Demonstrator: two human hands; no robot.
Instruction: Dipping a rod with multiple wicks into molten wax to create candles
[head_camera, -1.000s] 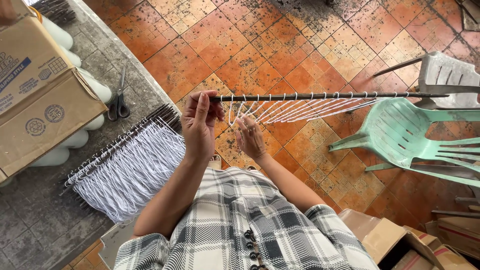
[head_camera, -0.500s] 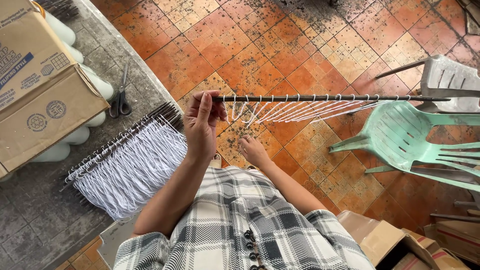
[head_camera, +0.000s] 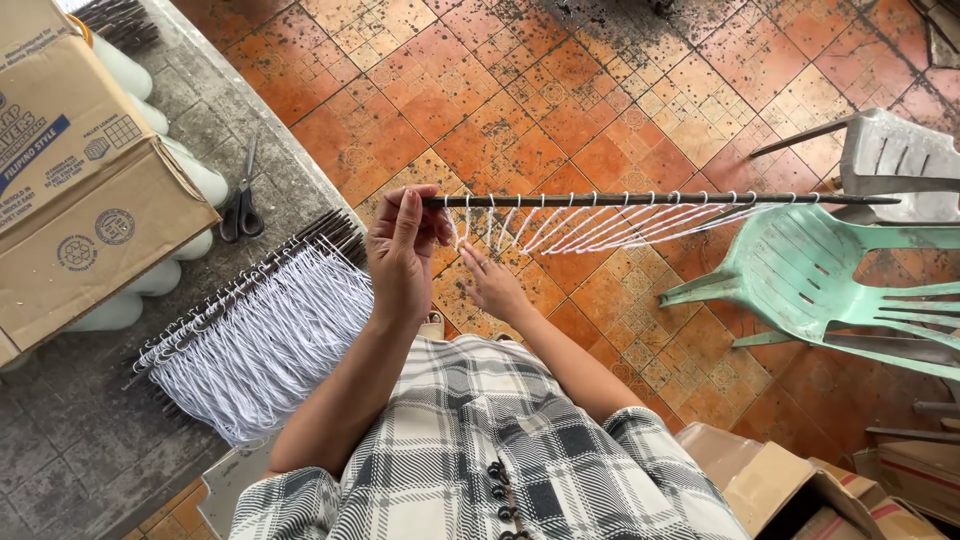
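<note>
My left hand (head_camera: 402, 250) grips the near end of a long dark rod (head_camera: 660, 199) held level above the floor. White strings (head_camera: 590, 222) are looped along the rod and slant down toward its near end. My right hand (head_camera: 490, 282) is below the rod, fingers raised into the loose string ends nearest my left hand. Whether it pinches a string is unclear.
On the grey table at left lies a stack of rods with white strings (head_camera: 250, 335), black scissors (head_camera: 240, 205), a cardboard box (head_camera: 80, 190) and white cylinders (head_camera: 150, 280). A green plastic chair (head_camera: 800, 270) and a grey chair (head_camera: 890, 160) stand right. Cardboard boxes (head_camera: 790, 490) sit at lower right.
My right hand dropped away from the strings, then rose again to the strings near the rod's held end. The left hand and rod stayed almost still.
</note>
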